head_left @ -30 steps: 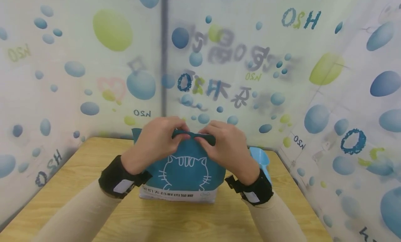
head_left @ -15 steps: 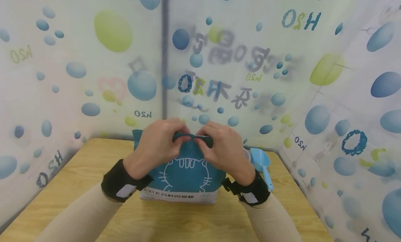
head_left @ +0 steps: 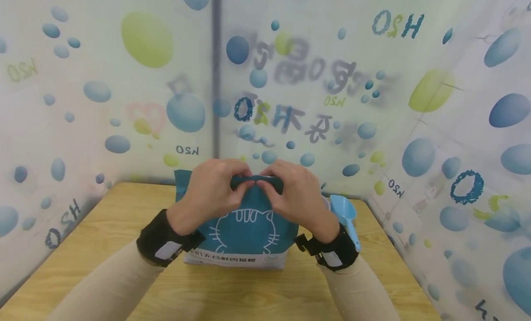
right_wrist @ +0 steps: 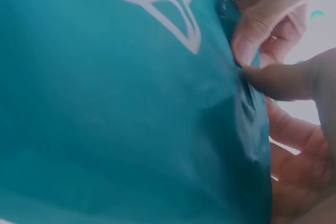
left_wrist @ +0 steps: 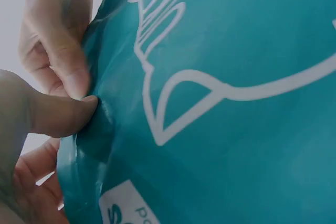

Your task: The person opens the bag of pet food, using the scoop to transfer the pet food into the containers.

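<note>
A teal bag (head_left: 244, 233) with a white cat outline and a pale printed band at its base stands upright on the table. Its top edge is pinched by both hands, side by side near the middle. My left hand (head_left: 213, 187) grips the edge between thumb and fingers, and my right hand (head_left: 296, 192) does the same just to its right. In the left wrist view the left thumb (left_wrist: 63, 114) presses the bag's front close to the other hand's thumb. The right wrist view shows the right thumb (right_wrist: 283, 81) on the creased edge, with fingers behind the bag.
A light blue scoop (head_left: 344, 210) lies on the wooden table (head_left: 141, 219) to the right of the bag, partly behind the right wrist. A patterned curtain (head_left: 265, 81) stands right behind the table, with a similar wall on each side.
Both hands keep hold of the bag's top edge and have shifted only slightly. More of the scoop shows now than one second ago, as the right wrist has moved a little left.
</note>
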`<state>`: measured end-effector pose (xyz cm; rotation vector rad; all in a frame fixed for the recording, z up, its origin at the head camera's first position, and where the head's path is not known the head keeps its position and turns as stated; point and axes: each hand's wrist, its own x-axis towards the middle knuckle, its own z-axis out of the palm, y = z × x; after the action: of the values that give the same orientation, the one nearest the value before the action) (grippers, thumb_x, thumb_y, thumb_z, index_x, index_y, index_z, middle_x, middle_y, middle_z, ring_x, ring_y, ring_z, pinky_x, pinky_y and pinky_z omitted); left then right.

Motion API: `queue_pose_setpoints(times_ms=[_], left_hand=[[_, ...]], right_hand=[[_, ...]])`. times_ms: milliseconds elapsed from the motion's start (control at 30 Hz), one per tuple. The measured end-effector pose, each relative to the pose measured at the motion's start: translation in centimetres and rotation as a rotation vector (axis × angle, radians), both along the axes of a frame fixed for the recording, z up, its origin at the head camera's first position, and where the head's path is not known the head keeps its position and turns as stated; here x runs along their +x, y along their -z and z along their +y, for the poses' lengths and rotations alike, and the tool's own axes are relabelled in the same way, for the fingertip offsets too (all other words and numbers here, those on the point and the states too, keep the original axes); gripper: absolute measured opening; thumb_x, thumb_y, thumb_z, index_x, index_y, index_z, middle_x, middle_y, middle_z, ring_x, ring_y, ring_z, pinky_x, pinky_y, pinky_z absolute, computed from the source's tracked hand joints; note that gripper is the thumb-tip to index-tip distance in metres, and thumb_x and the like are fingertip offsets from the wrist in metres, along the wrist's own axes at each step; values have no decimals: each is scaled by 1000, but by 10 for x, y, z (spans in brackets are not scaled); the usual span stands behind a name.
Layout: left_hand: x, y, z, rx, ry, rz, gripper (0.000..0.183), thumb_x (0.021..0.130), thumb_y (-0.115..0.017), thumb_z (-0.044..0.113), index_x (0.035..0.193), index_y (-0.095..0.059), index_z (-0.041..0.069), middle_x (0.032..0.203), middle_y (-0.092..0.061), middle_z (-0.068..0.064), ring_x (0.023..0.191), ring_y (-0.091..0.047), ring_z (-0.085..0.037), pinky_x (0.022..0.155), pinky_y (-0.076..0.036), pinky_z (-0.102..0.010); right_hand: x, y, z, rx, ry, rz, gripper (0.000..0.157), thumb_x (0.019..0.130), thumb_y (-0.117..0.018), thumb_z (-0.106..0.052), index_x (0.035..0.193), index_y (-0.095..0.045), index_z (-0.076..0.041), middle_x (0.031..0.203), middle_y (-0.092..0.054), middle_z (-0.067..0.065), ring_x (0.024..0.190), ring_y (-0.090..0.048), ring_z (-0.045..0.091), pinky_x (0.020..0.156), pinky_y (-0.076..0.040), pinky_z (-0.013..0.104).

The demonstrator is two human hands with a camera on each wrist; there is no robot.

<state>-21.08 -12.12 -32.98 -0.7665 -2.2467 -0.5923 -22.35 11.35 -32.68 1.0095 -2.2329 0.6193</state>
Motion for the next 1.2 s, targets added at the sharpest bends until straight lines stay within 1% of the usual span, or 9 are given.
queue_pose_setpoints(times_ms=[167, 367, 533, 633, 700, 833, 967, 1067, 1200], left_hand=[[2, -1, -1, 20, 18, -6, 7, 98, -93, 12, 98, -88, 18, 90, -84, 0, 75, -76, -17, 66, -62, -39], [6, -6, -4, -29, 20, -46, 7, 99, -94, 14, 103, -89, 18, 90, -82, 2, 72, -69, -13, 64, -55, -31], [7, -10, -8, -49, 31, -76, 11, 98, -97, 17, 106, -90, 18, 95, -85, 2, 78, -74, -13, 69, -62, -33], [4, -8, -10, -50, 22, -57, 12, 97, -98, 20, 106, -91, 17, 97, -87, 1, 80, -78, -15, 70, -65, -36], [1, -5, -9, -41, 7, -37, 11, 97, -99, 19, 104, -91, 16, 95, -88, -1, 76, -77, -16, 66, -63, -36], [-3, 0, -4, 0, -21, 3, 8, 95, -99, 14, 98, -91, 15, 90, -88, -3, 70, -76, -16, 60, -60, -36], [-3, 2, -2, 29, -32, 1, 10, 94, -96, 8, 94, -91, 16, 87, -87, -3, 69, -75, -16, 59, -60, -37], [0, 0, -2, -8, -40, -9, 9, 96, -95, 10, 99, -91, 18, 90, -87, -1, 71, -76, -16, 60, -61, -37], [2, -3, 0, -82, 0, -3, 11, 99, -96, 20, 108, -91, 19, 96, -88, 1, 79, -79, -16, 67, -64, -35]], right_hand=[[-1, 0, 1, -17, -19, -14, 6, 106, -89, -18, 111, -86, -17, 105, -84, 1, 93, -82, 19, 82, -70, 43], [0, 2, -3, -45, -26, 63, 7, 103, -90, -13, 103, -87, -18, 96, -81, 0, 81, -76, 16, 73, -64, 37], [-2, 3, -5, -70, -49, 89, 8, 101, -91, -11, 100, -89, -19, 93, -81, -2, 77, -74, 15, 74, -61, 37], [-3, 4, -3, -69, -54, 78, 7, 102, -92, -13, 103, -90, -19, 95, -81, -2, 79, -76, 14, 72, -63, 34], [-4, 5, -1, -65, -48, 62, 5, 102, -93, -16, 106, -91, -19, 96, -82, -2, 82, -79, 14, 71, -65, 35], [-4, 3, 5, -69, -27, 43, 13, 99, -97, -22, 107, -90, -16, 98, -85, 0, 87, -82, 17, 76, -69, 37], [-3, 2, 9, -91, -39, 25, 17, 96, -99, -22, 105, -88, -13, 96, -85, 3, 88, -83, 18, 77, -69, 37], [-4, 3, 8, -102, -53, 22, 16, 97, -99, -22, 104, -88, -13, 93, -83, 3, 84, -80, 16, 74, -68, 36], [-6, 6, 8, -109, -56, 8, 10, 99, -96, -19, 103, -88, -15, 92, -80, 0, 82, -78, 13, 71, -65, 33]])
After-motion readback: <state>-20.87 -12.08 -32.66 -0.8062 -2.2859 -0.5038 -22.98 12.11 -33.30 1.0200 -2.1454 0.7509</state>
